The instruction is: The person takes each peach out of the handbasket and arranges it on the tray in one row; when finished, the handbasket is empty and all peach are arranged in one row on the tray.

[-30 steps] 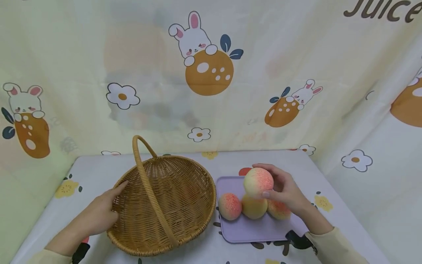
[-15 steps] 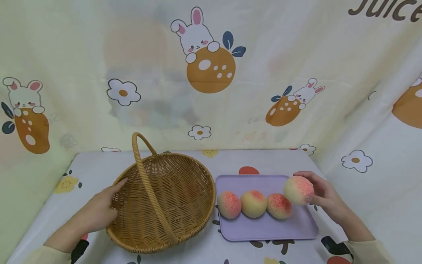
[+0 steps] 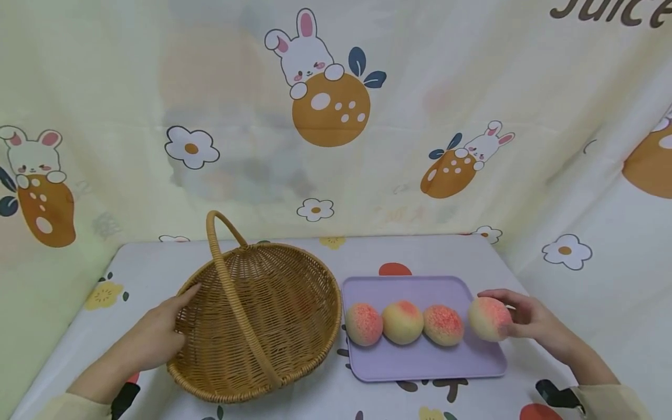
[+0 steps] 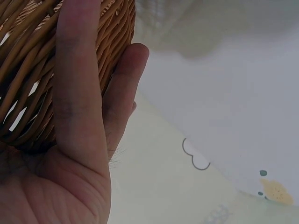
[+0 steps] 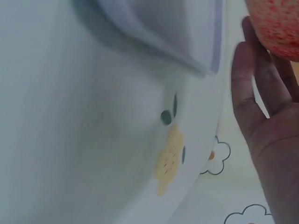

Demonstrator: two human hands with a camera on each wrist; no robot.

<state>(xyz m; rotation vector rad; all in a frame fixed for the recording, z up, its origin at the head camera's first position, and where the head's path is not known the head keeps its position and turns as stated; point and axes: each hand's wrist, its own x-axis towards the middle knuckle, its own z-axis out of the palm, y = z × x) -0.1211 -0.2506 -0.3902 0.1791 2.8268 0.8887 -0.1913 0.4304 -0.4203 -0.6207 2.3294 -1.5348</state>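
My left hand [image 3: 156, 333] rests against the left side of a wicker basket [image 3: 310, 364] with an arched handle. In the left wrist view, straight fingers [image 4: 77, 93] lie along the basket's woven outer wall. At the right end of a lilac tray [image 3: 420, 367], my right hand [image 3: 535, 321] holds a pale peach [image 3: 488, 319] with a pink blush, thumb in front and fingers behind. To its left, three more peaches sit in a row on the tray: a pink one [image 3: 364, 324], a yellowish one [image 3: 403, 322] and a red-speckled one [image 3: 443, 325].
Basket and tray stand side by side on a table covered with a white flowered cloth [image 3: 294, 402]. A printed curtain [image 3: 236, 87] with rabbits and flowers hangs behind the table and along both sides.
My right hand has carried the peach rightward from above the middle of the row, then down to the tray's right end. The left hand has stayed at the basket.
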